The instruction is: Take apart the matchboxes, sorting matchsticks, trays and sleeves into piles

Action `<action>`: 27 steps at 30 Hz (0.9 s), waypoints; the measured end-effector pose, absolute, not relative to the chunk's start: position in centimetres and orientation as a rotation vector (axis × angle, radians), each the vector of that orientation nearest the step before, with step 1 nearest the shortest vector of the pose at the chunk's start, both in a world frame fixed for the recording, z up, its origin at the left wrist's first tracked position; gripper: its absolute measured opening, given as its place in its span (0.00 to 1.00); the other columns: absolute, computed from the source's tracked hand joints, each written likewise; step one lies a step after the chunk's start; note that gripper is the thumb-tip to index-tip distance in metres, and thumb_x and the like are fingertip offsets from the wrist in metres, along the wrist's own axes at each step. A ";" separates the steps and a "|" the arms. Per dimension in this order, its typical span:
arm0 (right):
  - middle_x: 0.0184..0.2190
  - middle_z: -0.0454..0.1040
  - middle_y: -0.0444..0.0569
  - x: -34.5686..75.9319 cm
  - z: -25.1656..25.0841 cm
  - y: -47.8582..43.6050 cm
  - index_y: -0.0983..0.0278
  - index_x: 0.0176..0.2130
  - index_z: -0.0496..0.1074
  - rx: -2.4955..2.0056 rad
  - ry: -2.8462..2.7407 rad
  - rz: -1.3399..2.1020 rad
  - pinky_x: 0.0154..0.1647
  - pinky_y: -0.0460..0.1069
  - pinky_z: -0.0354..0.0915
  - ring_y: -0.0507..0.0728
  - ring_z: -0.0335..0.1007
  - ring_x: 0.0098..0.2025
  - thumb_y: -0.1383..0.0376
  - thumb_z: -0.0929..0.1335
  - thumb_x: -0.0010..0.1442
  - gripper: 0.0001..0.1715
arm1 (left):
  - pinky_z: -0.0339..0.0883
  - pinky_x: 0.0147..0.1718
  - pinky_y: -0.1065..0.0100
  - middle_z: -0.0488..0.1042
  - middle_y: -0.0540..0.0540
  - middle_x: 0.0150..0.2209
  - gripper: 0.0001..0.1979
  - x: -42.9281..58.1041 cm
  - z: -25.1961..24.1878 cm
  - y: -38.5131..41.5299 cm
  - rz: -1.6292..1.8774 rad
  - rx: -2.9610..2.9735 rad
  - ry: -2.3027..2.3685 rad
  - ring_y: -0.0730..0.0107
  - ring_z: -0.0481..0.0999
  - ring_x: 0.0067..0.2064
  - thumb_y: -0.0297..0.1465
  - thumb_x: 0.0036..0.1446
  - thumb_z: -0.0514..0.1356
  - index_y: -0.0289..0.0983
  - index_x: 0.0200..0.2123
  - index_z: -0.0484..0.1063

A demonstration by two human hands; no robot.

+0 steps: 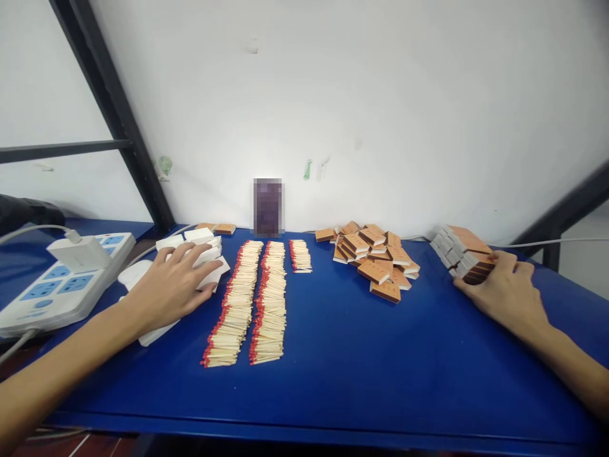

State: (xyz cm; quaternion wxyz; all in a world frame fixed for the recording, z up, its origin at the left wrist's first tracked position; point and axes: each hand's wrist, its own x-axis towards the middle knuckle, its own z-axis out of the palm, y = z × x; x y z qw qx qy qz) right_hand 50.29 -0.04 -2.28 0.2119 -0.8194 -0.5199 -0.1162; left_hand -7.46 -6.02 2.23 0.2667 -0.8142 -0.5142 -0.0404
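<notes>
On the left, my left hand [178,276] rests over a heap of white paper matchbox trays [164,242], its fingers apart and curved down onto them. The fingertips partly hide what they touch. At the far right, my right hand [507,292] has thumb and fingers around the near end of a stack of orange matchboxes [469,239], whose pale ends face left. Between my hands lie two long rows of red-tipped matches [240,295] and one short row [300,256]. A loose pile of orange matchbox sleeves [375,254] sits right of them.
A white power strip [90,289] with a plugged-in charger [80,252] stands at the left. Matchboxes [225,229] lie near the wall. A blurred dark rectangle [268,208] stands against the wall. Black metal posts [117,108] frame the blue table [356,374].
</notes>
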 end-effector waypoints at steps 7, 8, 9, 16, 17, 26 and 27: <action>0.56 0.64 0.67 47.1 -2.9 -4.8 0.57 0.61 0.52 -2.053 -1.592 -0.285 0.54 0.66 0.67 0.78 0.62 0.61 0.40 0.65 0.52 0.45 | 0.62 0.51 0.44 0.68 0.40 0.61 0.23 -6.6 3.7 -6.2 -0.291 -2.216 -1.470 0.43 0.67 0.59 0.44 0.65 0.48 0.47 0.58 0.70; 0.55 0.65 0.66 46.5 -3.1 -5.2 0.57 0.61 0.52 -1.982 -1.645 -0.314 0.55 0.65 0.67 0.77 0.62 0.61 0.41 0.65 0.52 0.45 | 0.62 0.50 0.45 0.68 0.41 0.61 0.23 -5.9 4.2 -6.2 -0.346 -2.224 -1.482 0.44 0.67 0.58 0.44 0.65 0.48 0.47 0.57 0.70; 0.54 0.65 0.65 45.9 -3.3 -5.4 0.56 0.61 0.51 -1.911 -1.701 -0.340 0.56 0.65 0.67 0.76 0.62 0.61 0.42 0.65 0.53 0.43 | 0.62 0.49 0.46 0.68 0.42 0.61 0.22 -5.1 4.7 -6.2 -0.402 -2.239 -1.484 0.45 0.68 0.57 0.44 0.65 0.48 0.48 0.56 0.71; 0.52 0.69 0.61 43.1 -3.9 -4.8 0.62 0.59 0.56 -1.698 -1.908 -0.316 0.49 0.64 0.71 0.72 0.70 0.54 0.42 0.66 0.56 0.41 | 0.58 0.53 0.49 0.73 0.43 0.55 0.19 1.4 8.2 -4.9 -0.577 -2.354 -1.235 0.51 0.70 0.55 0.42 0.65 0.49 0.45 0.50 0.75; 0.53 0.69 0.62 43.0 -3.8 -4.8 0.63 0.58 0.57 -1.721 -1.902 -0.325 0.46 0.64 0.72 0.72 0.70 0.54 0.41 0.66 0.56 0.41 | 0.58 0.53 0.49 0.74 0.43 0.54 0.19 2.1 8.7 -4.5 -0.577 -2.364 -1.210 0.52 0.70 0.55 0.42 0.66 0.48 0.44 0.49 0.75; 0.63 0.66 0.57 44.1 0.7 -5.4 0.57 0.59 0.60 -1.540 -2.164 -0.179 0.55 0.64 0.68 0.69 0.69 0.58 0.53 0.61 0.66 0.25 | 0.62 0.37 0.63 0.79 0.45 0.40 0.20 5.7 11.4 -0.4 -0.518 -2.559 -1.220 0.62 0.76 0.40 0.41 0.64 0.50 0.38 0.49 0.75; 0.60 0.70 0.56 44.4 1.1 -5.1 0.58 0.59 0.61 -1.523 -2.200 -0.142 0.55 0.64 0.68 0.69 0.70 0.57 0.54 0.61 0.66 0.24 | 0.61 0.35 0.64 0.79 0.46 0.39 0.20 5.9 11.5 -0.2 -0.523 -2.564 -1.259 0.63 0.76 0.39 0.41 0.63 0.50 0.39 0.49 0.75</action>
